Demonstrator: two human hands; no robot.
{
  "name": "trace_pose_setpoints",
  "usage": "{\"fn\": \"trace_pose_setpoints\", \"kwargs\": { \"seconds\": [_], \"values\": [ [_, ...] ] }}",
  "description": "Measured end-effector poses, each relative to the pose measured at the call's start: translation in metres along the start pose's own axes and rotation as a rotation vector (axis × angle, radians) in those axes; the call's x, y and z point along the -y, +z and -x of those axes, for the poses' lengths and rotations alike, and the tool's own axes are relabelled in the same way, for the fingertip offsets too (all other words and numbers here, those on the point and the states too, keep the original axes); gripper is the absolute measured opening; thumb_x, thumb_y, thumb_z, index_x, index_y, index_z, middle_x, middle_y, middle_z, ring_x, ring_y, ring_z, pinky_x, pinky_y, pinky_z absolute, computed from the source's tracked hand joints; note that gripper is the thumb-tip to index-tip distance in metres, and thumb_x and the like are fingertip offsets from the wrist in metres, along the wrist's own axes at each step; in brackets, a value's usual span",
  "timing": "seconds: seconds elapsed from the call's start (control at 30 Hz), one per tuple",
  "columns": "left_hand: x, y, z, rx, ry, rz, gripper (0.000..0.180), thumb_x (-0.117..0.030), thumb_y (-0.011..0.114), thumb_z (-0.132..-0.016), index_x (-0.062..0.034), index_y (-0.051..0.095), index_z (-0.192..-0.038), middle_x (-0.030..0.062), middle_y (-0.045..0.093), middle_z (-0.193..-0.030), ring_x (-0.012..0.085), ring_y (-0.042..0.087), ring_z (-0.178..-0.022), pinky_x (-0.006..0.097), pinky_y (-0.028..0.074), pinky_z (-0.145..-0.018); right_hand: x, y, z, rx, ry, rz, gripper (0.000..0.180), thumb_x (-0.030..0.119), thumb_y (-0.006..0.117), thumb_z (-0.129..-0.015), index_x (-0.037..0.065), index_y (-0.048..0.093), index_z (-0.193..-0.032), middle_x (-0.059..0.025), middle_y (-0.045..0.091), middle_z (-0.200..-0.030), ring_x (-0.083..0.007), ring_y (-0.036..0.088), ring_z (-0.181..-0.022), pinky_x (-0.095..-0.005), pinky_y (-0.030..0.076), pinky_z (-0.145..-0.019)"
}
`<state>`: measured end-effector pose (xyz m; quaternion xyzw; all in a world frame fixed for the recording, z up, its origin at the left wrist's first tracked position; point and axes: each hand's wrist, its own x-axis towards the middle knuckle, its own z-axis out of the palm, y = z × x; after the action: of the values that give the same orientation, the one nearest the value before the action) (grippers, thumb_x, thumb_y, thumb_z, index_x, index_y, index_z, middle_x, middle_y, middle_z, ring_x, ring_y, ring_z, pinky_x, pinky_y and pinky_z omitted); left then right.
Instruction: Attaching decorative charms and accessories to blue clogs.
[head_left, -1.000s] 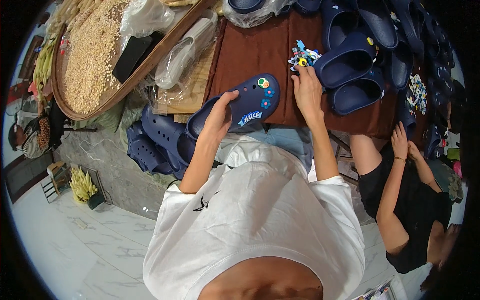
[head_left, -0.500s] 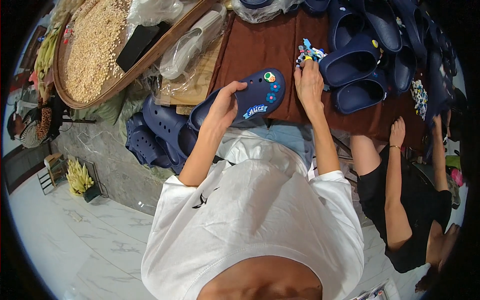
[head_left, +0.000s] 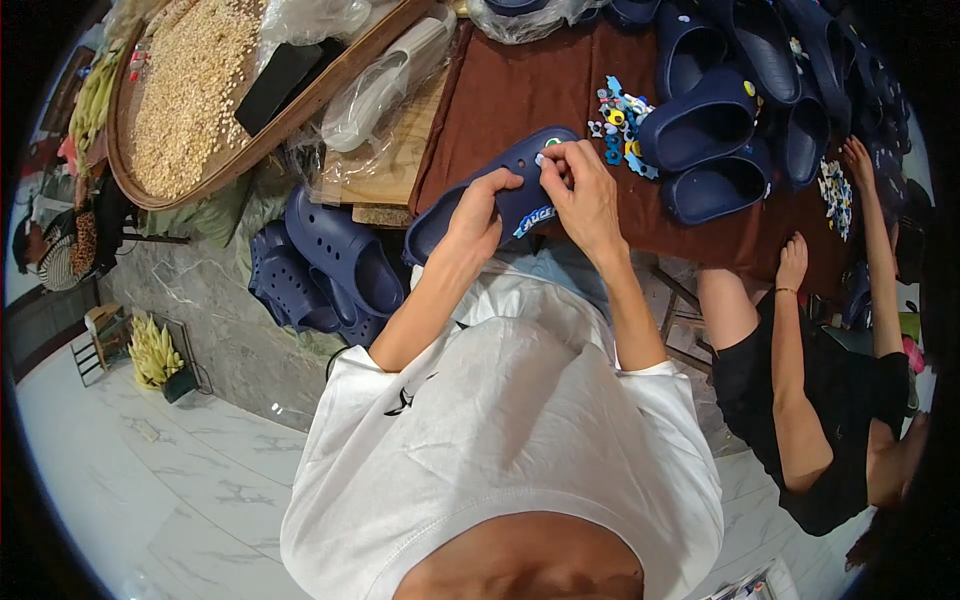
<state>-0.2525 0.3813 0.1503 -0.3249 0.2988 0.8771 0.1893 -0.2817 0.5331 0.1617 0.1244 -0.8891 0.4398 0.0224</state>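
A navy clog (head_left: 448, 208) is held over the front edge of the brown cloth by my left hand (head_left: 472, 228), thumb on top and fingers under it. My right hand (head_left: 585, 200) is at the clog's toe, fingertips pinching a small whitish shoe charm (head_left: 541, 158) against the upper. A blue ribbon-shaped charm (head_left: 534, 220) sits on the clog's near side, and a green one (head_left: 551, 143) shows partly by the toe. My right fingers hide the rest of the toe. Beyond them lies a pile of colourful charms (head_left: 622, 125).
Several navy clogs (head_left: 697, 133) crowd the brown cloth (head_left: 520, 85) at right, beside another charm pile (head_left: 836, 200). A co-worker in black (head_left: 800, 400) reaches in there. At left are more clogs (head_left: 345, 255), a wooden board (head_left: 400, 165) and a woven tray of grain (head_left: 120, 180).
My right hand has moved left from the charm pile to the clog's toe, with a small charm in its fingers. The clog has shifted slightly right. The co-worker's far arm has reached farther forward.
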Motion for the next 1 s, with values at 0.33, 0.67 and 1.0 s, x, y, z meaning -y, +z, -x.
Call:
{"fn": "trace_pose_setpoints", "kwargs": {
  "seconds": [0.33,0.67,1.0],
  "values": [
    [0.017,-0.004,0.002,-0.023,-0.03,0.011,0.027,-0.008,0.068,-0.083,0.0015,0.063,-0.108,0.0101,0.068,-0.101,0.0201,0.068,-0.089,0.033,0.056,-0.081,0.004,-0.012,0.004,-0.014,0.096,-0.116,0.014,0.013,0.067,-0.089,0.006,0.069,-0.1,-0.008,0.061,-0.089,-0.0196,0.061,-0.069,-0.0326,0.05,-0.064],
    [0.026,0.014,0.02,-0.065,0.098,-0.124,0.019,-0.008,0.067,-0.088,-0.0001,0.064,-0.105,0.0081,0.069,-0.098,0.0176,0.068,-0.085,0.031,0.057,-0.078,-0.005,-0.008,0.022,-0.139,-0.159,0.118,0.014,0.011,0.068,-0.088,0.007,0.07,-0.101,-0.0091,0.061,-0.091,-0.0299,0.063,-0.085,-0.04,0.05,-0.073],
    [0.018,0.013,0.026,-0.015,0.052,-0.213,0.03,-0.01,0.068,-0.088,0.0029,0.062,-0.115,0.0124,0.07,-0.107,0.0198,0.069,-0.095,0.032,0.058,-0.083,-0.019,-0.022,0.006,-0.024,-0.01,0.055,0.033,0.027,0.076,-0.081,0.014,0.069,-0.111,-0.0078,0.052,-0.103,-0.0275,0.05,-0.103,-0.0405,0.038,-0.092]
  ]
}}
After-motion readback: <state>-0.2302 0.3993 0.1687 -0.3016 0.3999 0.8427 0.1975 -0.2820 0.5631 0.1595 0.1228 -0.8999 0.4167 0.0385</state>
